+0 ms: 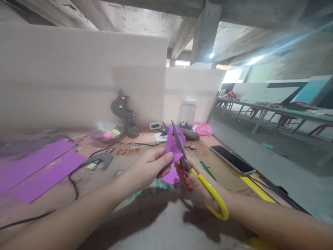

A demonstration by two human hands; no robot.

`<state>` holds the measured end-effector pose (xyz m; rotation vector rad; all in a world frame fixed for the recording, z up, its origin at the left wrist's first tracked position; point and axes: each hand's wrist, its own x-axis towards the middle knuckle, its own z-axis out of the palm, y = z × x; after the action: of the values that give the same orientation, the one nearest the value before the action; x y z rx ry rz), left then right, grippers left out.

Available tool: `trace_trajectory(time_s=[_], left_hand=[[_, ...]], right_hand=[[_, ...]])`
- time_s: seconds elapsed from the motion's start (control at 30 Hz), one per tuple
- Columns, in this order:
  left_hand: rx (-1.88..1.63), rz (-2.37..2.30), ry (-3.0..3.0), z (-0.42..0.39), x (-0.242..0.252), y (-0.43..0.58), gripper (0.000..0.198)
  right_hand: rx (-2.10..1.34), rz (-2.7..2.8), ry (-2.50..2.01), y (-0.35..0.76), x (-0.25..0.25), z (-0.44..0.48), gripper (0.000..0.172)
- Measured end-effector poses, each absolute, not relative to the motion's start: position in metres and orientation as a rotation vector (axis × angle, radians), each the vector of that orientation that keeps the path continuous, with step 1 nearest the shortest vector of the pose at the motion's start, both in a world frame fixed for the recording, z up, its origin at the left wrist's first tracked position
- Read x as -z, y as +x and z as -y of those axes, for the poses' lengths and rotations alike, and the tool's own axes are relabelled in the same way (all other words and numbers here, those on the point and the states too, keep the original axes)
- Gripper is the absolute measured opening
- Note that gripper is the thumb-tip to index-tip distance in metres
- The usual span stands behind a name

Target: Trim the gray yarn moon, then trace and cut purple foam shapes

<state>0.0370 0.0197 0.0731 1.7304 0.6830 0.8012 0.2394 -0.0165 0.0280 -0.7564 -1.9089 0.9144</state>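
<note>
In the middle of the head view my left hand [156, 161] pinches a small piece of purple paper [170, 142] between thumb and fingers. My right hand [194, 178] is wrapped round a pair of scissors [213, 196] with yellow and red handles. The scissor blades are parted and point up and away from me, with the purple paper between them. Faint curved lines show on the paper. Below the hands lies another purple piece [171, 176] with a rounded edge, partly hidden by my fingers.
Purple sheets [52, 166] lie at the left near a black cable [74, 184]. Behind are a bowl [108, 133], a dark crescent-shaped figure [122, 107], a small clock [155, 125], grey yarn [191, 134] and a clear jar [188, 111]. A phone [232, 159] rests near the right table edge.
</note>
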Motion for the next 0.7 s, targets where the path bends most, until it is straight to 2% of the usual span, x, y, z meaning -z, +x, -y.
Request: trace_trajectory(time_s=[0.37,0.7], left_hand=[[-0.796,-0.727,1.783,-0.022,-0.074,0.032,0.038],[-0.773,-0.721,1.783,-0.024,-0.077,0.030,0.040]], right_hand=[[-0.909,1.918,-0.745,0.237,-0.038,0.018,0.054],[-1.056,1.809,-0.771,0.240,-0.021,0.014,0.051]])
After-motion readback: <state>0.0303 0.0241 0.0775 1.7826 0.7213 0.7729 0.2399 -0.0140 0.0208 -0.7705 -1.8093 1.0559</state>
